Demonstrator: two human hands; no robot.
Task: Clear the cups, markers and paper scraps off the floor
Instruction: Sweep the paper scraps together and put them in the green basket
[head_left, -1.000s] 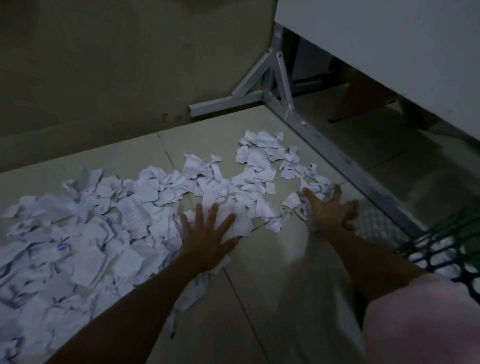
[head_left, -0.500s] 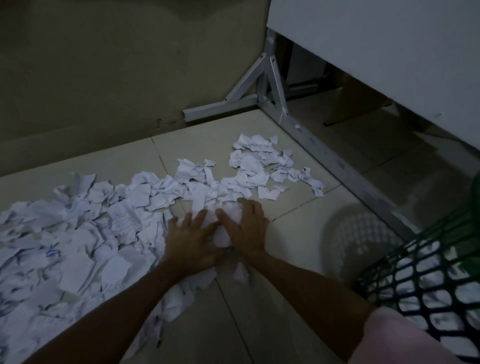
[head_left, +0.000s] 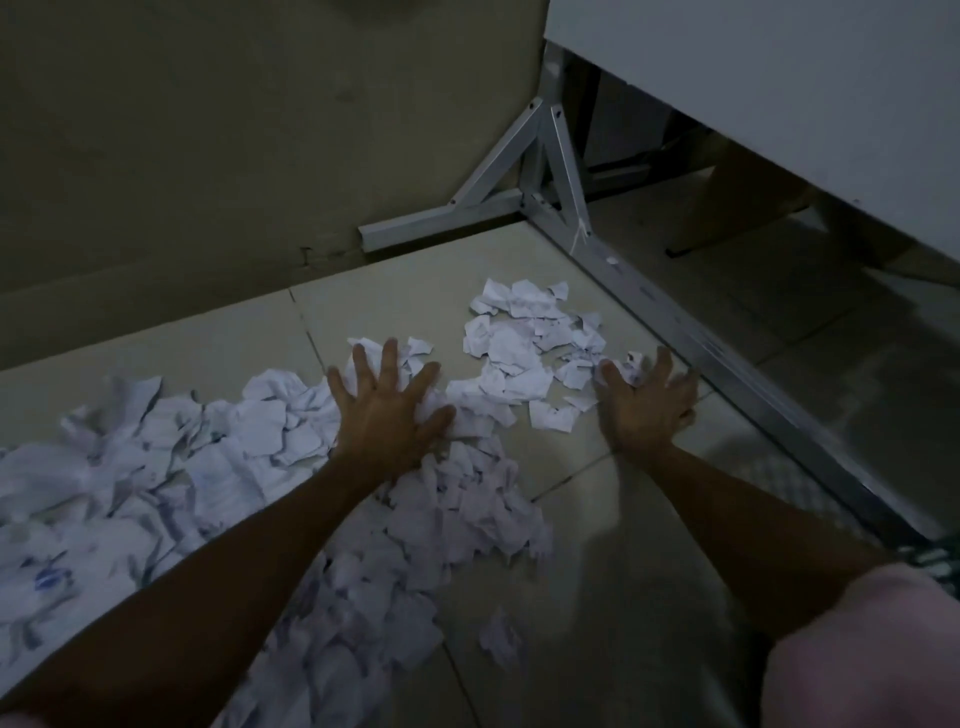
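Torn white paper scraps cover the tiled floor from the left edge to the middle, with a heap piled below my left wrist. A smaller patch of scraps lies farther off, between my hands. My left hand presses flat on the scraps with its fingers spread. My right hand rests on the floor at the right rim of the small patch, fingers spread and slightly bent over a few scraps. No cups or markers are in view.
A grey metal table frame runs diagonally along the floor just right of my right hand, under a white tabletop. The wall stands behind the scraps. A sliver of the green mesh basket shows at the right edge.
My hands were together on the scraps half a second ago; they have since spread apart and reached farther out, the right one to the far right patch. The basket has slid almost out of view.
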